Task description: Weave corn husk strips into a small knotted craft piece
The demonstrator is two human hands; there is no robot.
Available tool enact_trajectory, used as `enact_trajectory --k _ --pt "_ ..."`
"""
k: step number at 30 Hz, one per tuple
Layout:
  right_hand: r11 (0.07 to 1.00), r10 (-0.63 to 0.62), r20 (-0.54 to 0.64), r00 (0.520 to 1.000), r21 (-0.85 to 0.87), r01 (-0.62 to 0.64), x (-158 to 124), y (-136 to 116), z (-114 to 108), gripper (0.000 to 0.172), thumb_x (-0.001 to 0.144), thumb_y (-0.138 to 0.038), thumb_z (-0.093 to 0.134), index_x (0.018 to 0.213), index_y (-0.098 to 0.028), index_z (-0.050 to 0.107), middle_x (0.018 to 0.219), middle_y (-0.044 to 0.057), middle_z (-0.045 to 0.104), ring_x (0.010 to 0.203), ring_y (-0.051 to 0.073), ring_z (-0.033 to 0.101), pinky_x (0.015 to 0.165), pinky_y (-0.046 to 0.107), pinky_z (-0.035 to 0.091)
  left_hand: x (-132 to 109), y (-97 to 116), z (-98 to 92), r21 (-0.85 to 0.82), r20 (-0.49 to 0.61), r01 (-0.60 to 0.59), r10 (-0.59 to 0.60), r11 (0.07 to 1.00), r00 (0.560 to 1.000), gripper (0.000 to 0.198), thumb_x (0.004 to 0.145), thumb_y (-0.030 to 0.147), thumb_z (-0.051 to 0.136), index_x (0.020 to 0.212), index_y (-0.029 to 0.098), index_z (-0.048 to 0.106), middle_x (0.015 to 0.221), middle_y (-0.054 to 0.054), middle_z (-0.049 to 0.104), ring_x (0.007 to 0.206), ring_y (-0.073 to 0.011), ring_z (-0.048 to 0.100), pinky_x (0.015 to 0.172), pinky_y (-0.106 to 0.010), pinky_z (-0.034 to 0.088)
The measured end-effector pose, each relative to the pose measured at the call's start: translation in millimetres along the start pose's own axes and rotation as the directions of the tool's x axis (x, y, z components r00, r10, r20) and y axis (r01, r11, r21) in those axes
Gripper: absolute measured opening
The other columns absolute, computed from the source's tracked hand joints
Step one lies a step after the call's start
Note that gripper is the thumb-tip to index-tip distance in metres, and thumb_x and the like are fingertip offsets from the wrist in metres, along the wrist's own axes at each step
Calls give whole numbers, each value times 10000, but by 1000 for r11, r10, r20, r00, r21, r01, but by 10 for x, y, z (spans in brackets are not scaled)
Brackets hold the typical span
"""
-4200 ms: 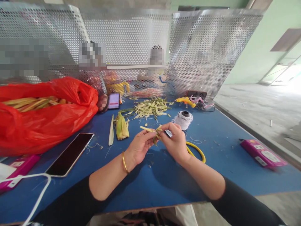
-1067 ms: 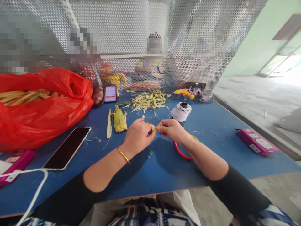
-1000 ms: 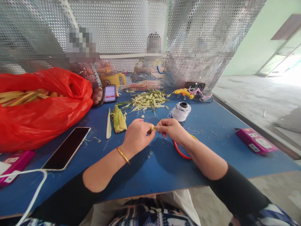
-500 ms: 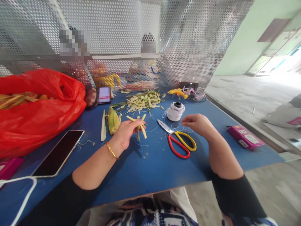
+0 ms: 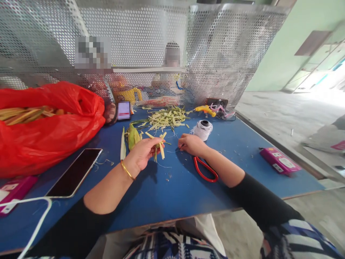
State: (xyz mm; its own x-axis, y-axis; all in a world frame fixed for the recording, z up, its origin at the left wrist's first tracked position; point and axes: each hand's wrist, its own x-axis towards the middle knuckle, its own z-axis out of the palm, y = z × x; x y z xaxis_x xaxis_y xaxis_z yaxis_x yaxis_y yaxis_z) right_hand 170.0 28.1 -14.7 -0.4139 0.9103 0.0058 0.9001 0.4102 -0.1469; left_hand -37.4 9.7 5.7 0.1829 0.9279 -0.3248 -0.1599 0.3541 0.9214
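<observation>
My left hand [image 5: 142, 153] is closed around a small bundle of corn husk strips [image 5: 162, 151], with pale ends crossing above the fingers. To its right, my right hand [image 5: 192, 144] is pinched with the fingertips together over the table, and a fine thread [image 5: 172, 151] runs up to them. Beneath that hand lie scissors; their red handle [image 5: 197, 169] shows, while the blades and yellow handle are mostly covered. Just behind stands a spool of white thread [image 5: 202, 131]. A greenish corn husk [image 5: 133, 136] and a flat husk strip [image 5: 123, 146] lie beside my left hand.
Husk scraps [image 5: 167, 118] are heaped at the back, near a yellow glue gun [image 5: 205, 109]. At left are a red plastic bag [image 5: 54, 144] and a phone [image 5: 75, 172]. A pink pack [image 5: 280, 161] lies right. A perforated metal screen [image 5: 140, 39] borders the table's back.
My right hand has moved left, from beside the spool to near the husk bundle, and now covers much of the scissors. My left hand keeps its hold on the bundle.
</observation>
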Motion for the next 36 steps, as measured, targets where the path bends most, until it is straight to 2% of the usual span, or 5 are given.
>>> enact_trajectory --k 11,16,23,30,36 --pt "970 -34 -98 995 235 57 33 -162 -100 136 821 -74 455 761 -173 526 807 42 656 760 144 598 684 245 399 -11 -87 -146 18 17 -72 72 997 997 173 577 274 729 674 143 673 698 -39 681 647 -132 599 591 -240 452" --pt "666 38 64 997 742 -73 73 -377 -170 143 819 -145 458 692 -200 426 570 -55 551 483 92 566 524 211 427 8 -108 -159 -58 130 -90 97 994 987 130 621 255 724 672 147 673 876 -64 711 663 -133 631 607 -246 478" --pt "515 86 95 992 848 -125 7 -523 -66 58 754 -200 504 700 -188 486 502 -91 456 367 46 324 392 192 254 15 -193 -139 -56 237 81 -66 995 969 81 689 196 695 706 149 631 682 -33 681 634 -151 668 650 -263 510" --pt "732 63 -15 998 680 -36 -83 -399 -84 82 763 -239 517 741 -176 565 542 -57 485 515 92 415 521 222 316 40 -205 -125 -4 98 4 -4 1000 995 137 640 235 729 684 142 638 598 -20 657 563 -140 639 585 -249 500" --pt "907 -97 -275 956 370 199 -166 -418 -129 122 826 -201 499 724 -180 564 615 -22 545 578 101 470 551 213 308 -5 -208 -50 122 29 -56 53 991 998 178 585 253 779 628 142 647 563 -28 653 505 -125 592 540 -248 470"
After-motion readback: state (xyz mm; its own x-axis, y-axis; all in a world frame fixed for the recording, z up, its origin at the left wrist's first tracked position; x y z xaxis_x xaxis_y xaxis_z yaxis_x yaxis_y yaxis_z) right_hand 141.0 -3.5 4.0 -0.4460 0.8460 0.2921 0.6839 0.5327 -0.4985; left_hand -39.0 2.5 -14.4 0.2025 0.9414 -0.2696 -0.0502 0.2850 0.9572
